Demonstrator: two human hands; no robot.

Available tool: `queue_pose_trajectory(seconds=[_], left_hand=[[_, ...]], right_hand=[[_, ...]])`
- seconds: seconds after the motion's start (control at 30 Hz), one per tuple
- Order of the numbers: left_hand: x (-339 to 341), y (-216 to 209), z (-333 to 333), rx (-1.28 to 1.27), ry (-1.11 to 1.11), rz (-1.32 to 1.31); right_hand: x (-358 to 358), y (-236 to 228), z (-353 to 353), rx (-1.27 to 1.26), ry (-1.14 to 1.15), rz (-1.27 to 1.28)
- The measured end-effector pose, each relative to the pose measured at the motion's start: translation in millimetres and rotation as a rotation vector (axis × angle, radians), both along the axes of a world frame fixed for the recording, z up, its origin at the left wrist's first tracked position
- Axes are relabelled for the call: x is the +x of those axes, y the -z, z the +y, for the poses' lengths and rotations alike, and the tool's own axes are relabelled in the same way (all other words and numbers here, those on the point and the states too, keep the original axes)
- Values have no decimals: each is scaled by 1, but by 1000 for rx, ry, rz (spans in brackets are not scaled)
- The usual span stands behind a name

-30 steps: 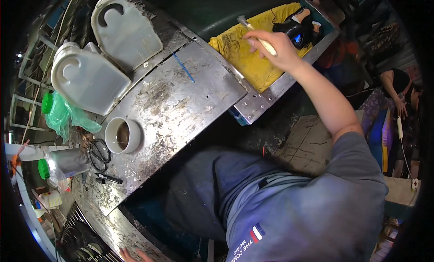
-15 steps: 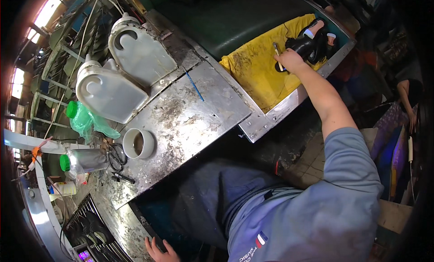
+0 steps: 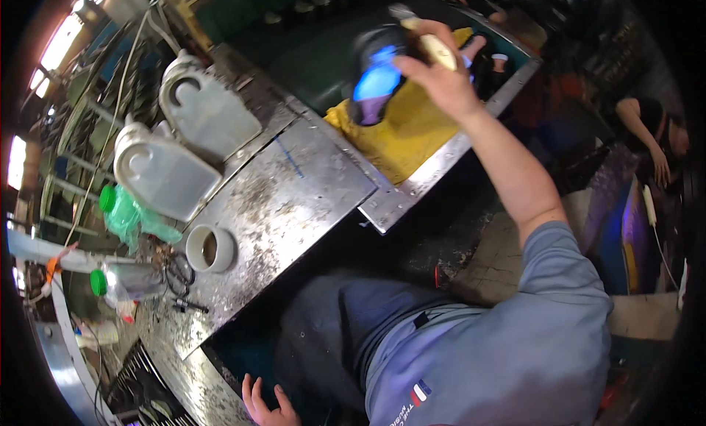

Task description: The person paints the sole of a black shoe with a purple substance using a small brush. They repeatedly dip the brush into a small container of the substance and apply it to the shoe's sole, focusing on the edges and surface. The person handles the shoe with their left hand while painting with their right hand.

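Observation:
My right hand (image 3: 448, 84) reaches over the far tray, closed on a brush (image 3: 439, 52) with a pale wooden handle and a metal collar. The same hand's thumb presses against a black shoe (image 3: 365, 51), raised and tilted above the yellow cloth (image 3: 412, 143). A bright blue patch and a purplish end show on the shoe, which is smeared by motion. How the other fingers meet it is hidden. Near the bench edge at the bottom, my left hand (image 3: 268, 405) is open, fingers spread, holding nothing.
Two whitish plastic jugs (image 3: 165, 172) lie on the metal bench (image 3: 294, 198). Beside them are a white cup (image 3: 211, 248) with brown liquid, scissors (image 3: 178, 273), a green-capped bottle (image 3: 132, 280) and a thin blue stick (image 3: 289, 157). Dark shoes (image 3: 479, 76) sit in the tray; another person (image 3: 647, 135) is at right.
My right hand has risen from the cloth and moved left, bringing up the black shoe together with the brush. My left hand has come off the bench edge slightly. The whole view has shifted.

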State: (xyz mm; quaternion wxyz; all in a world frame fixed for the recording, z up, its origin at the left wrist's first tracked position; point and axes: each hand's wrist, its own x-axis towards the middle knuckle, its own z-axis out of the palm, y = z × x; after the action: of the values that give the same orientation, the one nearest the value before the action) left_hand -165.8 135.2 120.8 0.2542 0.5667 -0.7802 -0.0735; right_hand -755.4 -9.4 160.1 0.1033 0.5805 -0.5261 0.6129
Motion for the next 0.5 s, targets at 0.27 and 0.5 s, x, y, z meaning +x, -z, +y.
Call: queue_pose_trajectory(seconds=[0.27, 0.5], left_hand=[[-50, -26, -45, 299, 393, 692], [-45, 5, -34, 659, 304, 1249]], right_hand=[[185, -53, 21, 64, -1024, -262], [316, -23, 27, 477, -1485, -526]])
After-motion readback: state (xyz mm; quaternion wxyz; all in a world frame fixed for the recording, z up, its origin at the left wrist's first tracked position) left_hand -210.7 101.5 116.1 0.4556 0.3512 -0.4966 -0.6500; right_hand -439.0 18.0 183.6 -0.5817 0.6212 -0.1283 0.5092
